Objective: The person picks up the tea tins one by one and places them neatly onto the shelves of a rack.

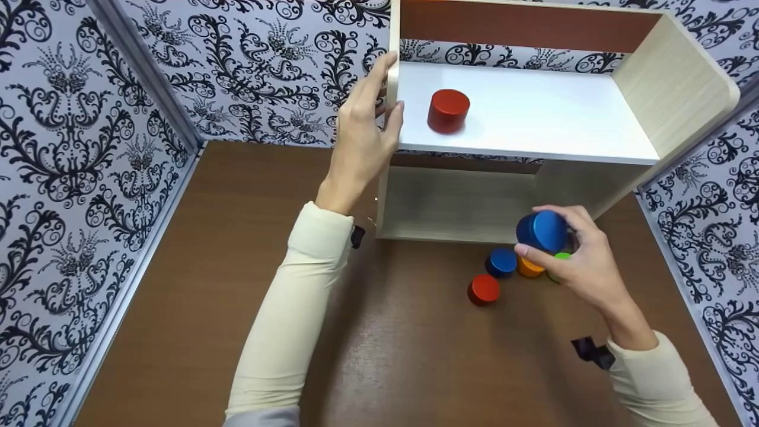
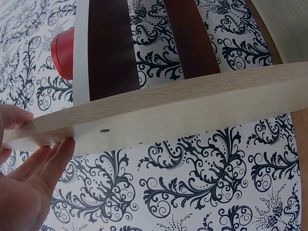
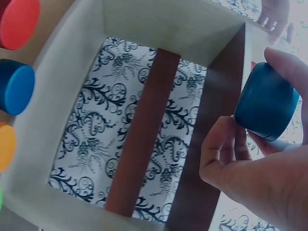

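Observation:
My left hand grips the front edge of the left side panel of a small shelf unit, thumb and fingers on opposite faces. In my right hand is a blue round canister, tilted and held between thumb and fingers, in front of the lower compartment. A red canister stands on the white shelf board, close to the left panel. Below my right hand, on the brown floor, are another red canister, a second blue canister, an orange canister and a green canister, the last two partly hidden.
The lower compartment has a pale wooden base near the floor. A right side panel rises beyond the white board. Patterned walls enclose the space at left, back and right.

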A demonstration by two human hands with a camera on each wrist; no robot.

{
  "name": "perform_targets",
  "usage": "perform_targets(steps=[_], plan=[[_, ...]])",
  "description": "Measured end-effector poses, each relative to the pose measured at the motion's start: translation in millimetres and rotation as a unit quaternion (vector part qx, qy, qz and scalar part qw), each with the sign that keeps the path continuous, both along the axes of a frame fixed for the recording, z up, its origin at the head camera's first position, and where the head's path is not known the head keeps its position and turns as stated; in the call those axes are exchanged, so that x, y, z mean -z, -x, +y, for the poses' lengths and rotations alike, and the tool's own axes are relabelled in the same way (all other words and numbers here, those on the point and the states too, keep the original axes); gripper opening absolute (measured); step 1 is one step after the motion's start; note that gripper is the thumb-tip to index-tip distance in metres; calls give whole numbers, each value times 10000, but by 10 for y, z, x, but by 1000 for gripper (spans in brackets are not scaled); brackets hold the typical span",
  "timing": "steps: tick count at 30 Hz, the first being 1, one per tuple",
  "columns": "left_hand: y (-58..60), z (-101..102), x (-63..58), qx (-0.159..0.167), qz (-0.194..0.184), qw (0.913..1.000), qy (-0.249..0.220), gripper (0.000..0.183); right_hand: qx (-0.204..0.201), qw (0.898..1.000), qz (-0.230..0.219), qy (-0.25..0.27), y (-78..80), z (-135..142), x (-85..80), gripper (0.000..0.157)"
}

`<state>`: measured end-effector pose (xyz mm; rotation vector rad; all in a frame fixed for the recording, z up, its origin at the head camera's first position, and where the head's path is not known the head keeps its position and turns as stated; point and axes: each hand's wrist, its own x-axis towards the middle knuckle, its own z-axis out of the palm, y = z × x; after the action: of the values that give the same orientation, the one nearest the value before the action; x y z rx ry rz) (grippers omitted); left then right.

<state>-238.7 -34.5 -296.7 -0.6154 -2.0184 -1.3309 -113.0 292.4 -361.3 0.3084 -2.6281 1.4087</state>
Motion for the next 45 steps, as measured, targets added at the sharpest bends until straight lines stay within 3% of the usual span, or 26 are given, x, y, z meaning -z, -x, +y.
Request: perform_targets(steps=[28, 45], plan=[[-24, 11, -5, -84, -141, 9999, 43, 58, -56, 9993, 290, 209, 212, -196, -554, 55], [-14, 2, 3, -9, -94, 10000, -22, 58, 178, 9998, 22, -49, 448, -235, -872, 62]])
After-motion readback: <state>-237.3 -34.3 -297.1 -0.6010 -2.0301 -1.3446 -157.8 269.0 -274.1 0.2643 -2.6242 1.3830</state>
